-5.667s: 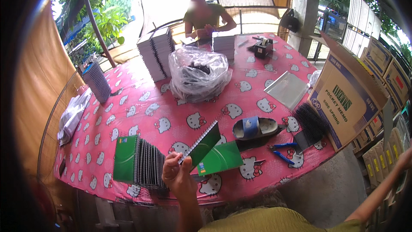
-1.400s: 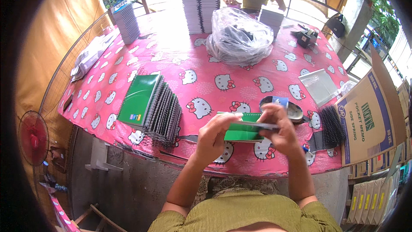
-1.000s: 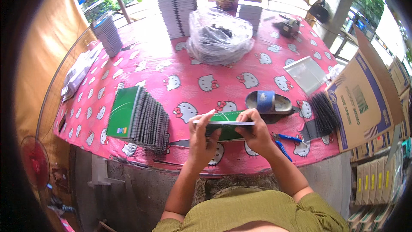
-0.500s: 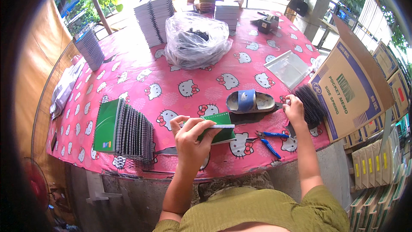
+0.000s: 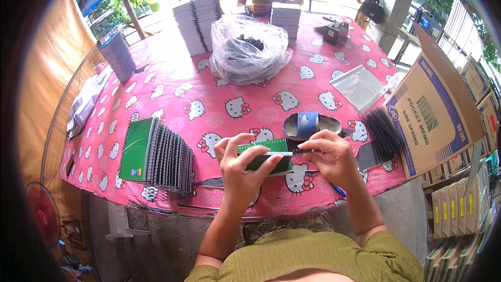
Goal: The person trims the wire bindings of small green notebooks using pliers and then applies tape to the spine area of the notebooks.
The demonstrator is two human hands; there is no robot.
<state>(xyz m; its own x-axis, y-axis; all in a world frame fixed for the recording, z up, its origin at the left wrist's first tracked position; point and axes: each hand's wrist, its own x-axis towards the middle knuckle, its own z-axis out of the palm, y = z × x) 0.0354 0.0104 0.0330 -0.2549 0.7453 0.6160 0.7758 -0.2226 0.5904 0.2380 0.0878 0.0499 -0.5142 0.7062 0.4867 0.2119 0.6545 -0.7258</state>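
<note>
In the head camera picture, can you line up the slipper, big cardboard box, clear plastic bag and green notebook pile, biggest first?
1. Cardboard box
2. Plastic bag and green notebook pile: too alike to rank
3. Slipper

Bright daylight flooding our table (image 5: 250,125) from beyond, glare whitening its far left, fisheye edges bending into black.

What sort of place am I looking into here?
Probably a small, open-sided notebook-binding workshop, judging by the stack of green-covered, spiral-bound notebooks, the heap of loose black spiral coils and the large brown cardboard carton with purple print.
</note>
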